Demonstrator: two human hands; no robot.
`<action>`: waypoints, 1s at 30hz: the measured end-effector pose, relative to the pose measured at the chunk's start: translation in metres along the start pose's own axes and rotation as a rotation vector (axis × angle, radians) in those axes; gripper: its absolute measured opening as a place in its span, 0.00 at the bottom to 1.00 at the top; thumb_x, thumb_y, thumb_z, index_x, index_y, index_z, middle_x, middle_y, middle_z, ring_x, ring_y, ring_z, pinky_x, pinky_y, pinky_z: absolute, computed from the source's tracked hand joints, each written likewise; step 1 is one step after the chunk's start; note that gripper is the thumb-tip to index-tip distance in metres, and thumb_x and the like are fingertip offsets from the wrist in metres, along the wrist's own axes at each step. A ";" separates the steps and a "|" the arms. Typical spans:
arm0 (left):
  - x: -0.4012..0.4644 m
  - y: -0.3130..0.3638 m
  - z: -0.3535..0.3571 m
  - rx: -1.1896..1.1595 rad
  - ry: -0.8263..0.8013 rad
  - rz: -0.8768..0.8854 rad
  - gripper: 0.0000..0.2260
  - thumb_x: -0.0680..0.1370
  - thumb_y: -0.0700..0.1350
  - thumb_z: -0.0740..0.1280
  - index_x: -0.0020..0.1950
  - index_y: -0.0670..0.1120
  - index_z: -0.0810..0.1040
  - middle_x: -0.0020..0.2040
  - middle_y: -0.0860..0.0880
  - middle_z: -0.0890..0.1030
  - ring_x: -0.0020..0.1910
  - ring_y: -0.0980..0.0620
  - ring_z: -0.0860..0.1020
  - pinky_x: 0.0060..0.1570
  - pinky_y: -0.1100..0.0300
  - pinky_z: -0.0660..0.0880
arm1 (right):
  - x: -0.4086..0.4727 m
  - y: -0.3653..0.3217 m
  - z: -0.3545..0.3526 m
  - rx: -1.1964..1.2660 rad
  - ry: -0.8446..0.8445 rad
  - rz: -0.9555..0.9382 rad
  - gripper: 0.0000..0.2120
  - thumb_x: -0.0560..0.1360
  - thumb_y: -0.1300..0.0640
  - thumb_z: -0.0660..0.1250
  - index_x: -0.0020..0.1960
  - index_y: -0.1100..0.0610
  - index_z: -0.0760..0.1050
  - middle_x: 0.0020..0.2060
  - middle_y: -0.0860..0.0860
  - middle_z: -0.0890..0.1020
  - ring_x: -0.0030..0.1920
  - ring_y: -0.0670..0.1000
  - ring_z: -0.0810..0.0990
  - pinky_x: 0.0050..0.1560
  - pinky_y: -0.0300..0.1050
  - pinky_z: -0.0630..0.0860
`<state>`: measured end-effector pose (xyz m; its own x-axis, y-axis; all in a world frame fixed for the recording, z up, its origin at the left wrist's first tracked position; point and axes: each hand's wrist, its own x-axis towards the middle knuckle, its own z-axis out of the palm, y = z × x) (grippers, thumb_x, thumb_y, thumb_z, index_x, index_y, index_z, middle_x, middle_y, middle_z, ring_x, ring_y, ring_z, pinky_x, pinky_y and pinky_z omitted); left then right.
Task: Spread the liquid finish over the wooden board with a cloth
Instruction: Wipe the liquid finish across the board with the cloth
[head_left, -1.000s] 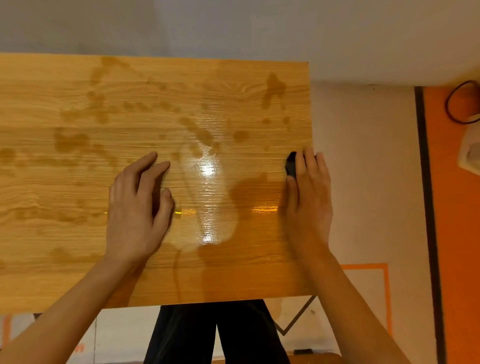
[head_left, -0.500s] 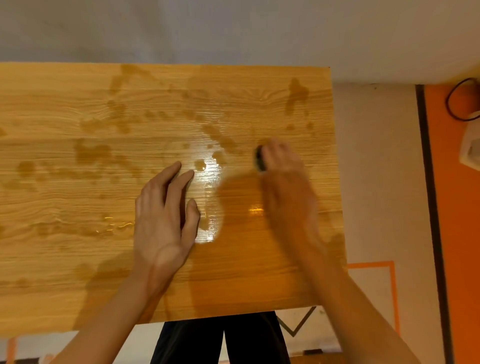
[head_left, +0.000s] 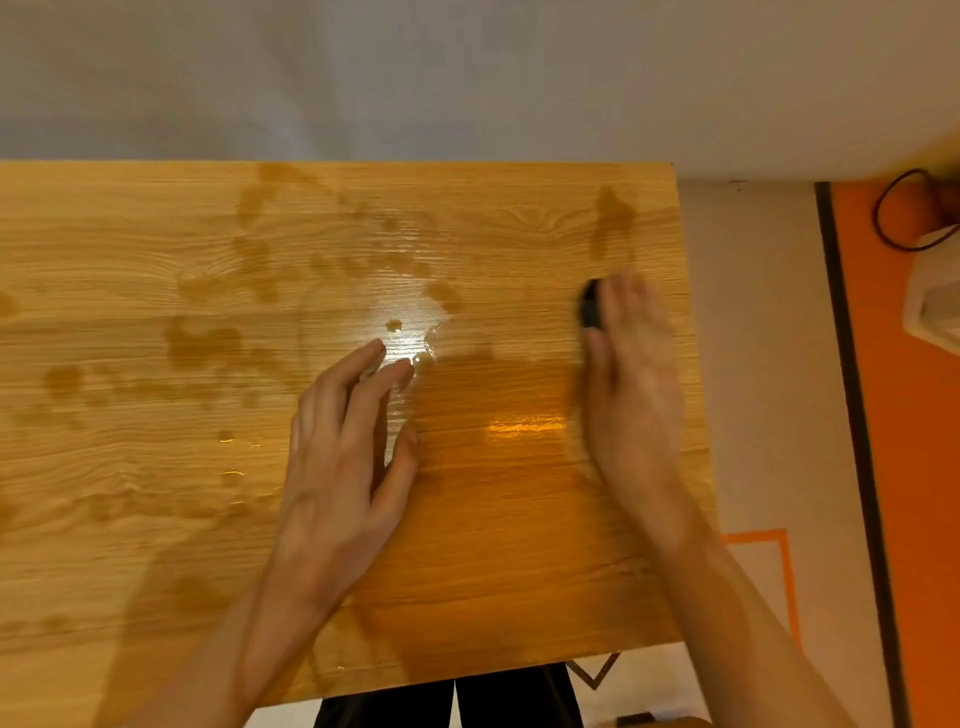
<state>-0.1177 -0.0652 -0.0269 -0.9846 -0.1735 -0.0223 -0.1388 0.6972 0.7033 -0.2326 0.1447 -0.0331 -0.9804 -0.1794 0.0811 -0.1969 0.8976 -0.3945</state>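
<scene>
the wooden board (head_left: 156, 467) fills the left and centre of the view, with darker blotches of liquid finish (head_left: 202, 343) scattered from 9 to 12 o'clock and a wet glare near the middle. the left hand (head_left: 343, 467) lies flat on the board at centre, fingers loosely spread, holding nothing. the right hand (head_left: 631, 384), blurred, sits near the board's edge at 3 o'clock, pressing a dark cloth (head_left: 591, 312) under its fingertips. no readable writing or labels show.

Honey-yellow grained board (head_left: 156, 291), amber wet patches (head_left: 519, 467), black cloth (head_left: 591, 305).
</scene>
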 end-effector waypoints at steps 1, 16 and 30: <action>0.009 -0.003 -0.004 0.009 0.006 0.032 0.22 0.81 0.47 0.63 0.75 0.45 0.71 0.75 0.47 0.68 0.74 0.52 0.65 0.73 0.59 0.60 | 0.001 0.009 -0.005 0.015 0.062 0.114 0.21 0.82 0.62 0.58 0.74 0.62 0.64 0.74 0.57 0.65 0.76 0.57 0.60 0.75 0.56 0.58; 0.092 -0.030 -0.002 0.293 0.104 0.075 0.21 0.83 0.45 0.59 0.76 0.42 0.69 0.77 0.40 0.67 0.76 0.40 0.65 0.72 0.44 0.62 | 0.009 0.007 -0.002 0.057 0.087 0.199 0.21 0.84 0.58 0.53 0.76 0.58 0.60 0.76 0.53 0.61 0.78 0.52 0.55 0.78 0.55 0.50; 0.096 -0.026 -0.004 0.321 0.052 0.037 0.22 0.83 0.42 0.61 0.77 0.42 0.67 0.78 0.40 0.65 0.76 0.38 0.64 0.74 0.40 0.62 | 0.032 -0.003 0.004 0.005 0.072 0.089 0.20 0.81 0.60 0.58 0.72 0.62 0.68 0.72 0.57 0.69 0.74 0.57 0.64 0.76 0.52 0.58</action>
<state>-0.2084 -0.1029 -0.0449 -0.9839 -0.1737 0.0409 -0.1381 0.8860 0.4426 -0.2637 0.1347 -0.0334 -0.9913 -0.0699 0.1113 -0.1097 0.9067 -0.4074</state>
